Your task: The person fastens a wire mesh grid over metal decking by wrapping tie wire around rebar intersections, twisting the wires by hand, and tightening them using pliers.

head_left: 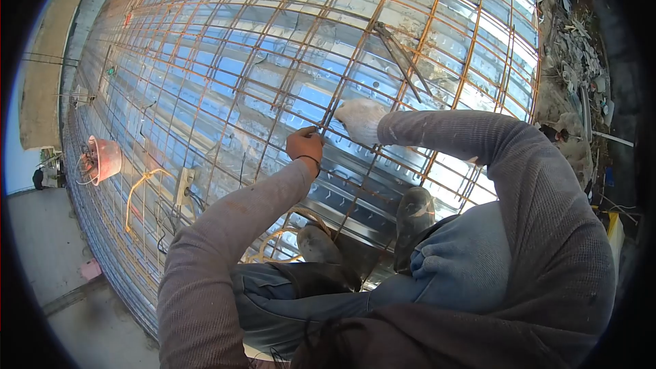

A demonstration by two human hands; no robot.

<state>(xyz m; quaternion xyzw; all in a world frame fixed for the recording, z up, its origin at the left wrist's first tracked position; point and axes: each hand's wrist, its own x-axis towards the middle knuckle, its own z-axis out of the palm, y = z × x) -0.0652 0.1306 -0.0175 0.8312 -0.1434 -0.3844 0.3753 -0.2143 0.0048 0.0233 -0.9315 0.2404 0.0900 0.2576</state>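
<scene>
A grid of rusty rebar (383, 5) runs over shiny ribbed metal decking (355, 195). My left hand (304, 143), bare with a dark band at the wrist, has its fingers closed at a bar crossing. Just to its right, my right hand (359, 121) wears a pale work glove and is curled closed against the same bars. What either hand pinches is too small or hidden to make out. Beyond my right hand, a pincer-like tool (400, 58) with two long dark handles lies on the grid, its handles spread toward me.
A pink bucket (107, 159) stands on the grid at left. Nearer are a yellow rope (140, 188) and a pale box (183, 186) with cables. My boots (414, 215) rest among the bars. Rubble (574, 55) lies beyond the right edge, and a concrete ledge (51, 239) borders the left.
</scene>
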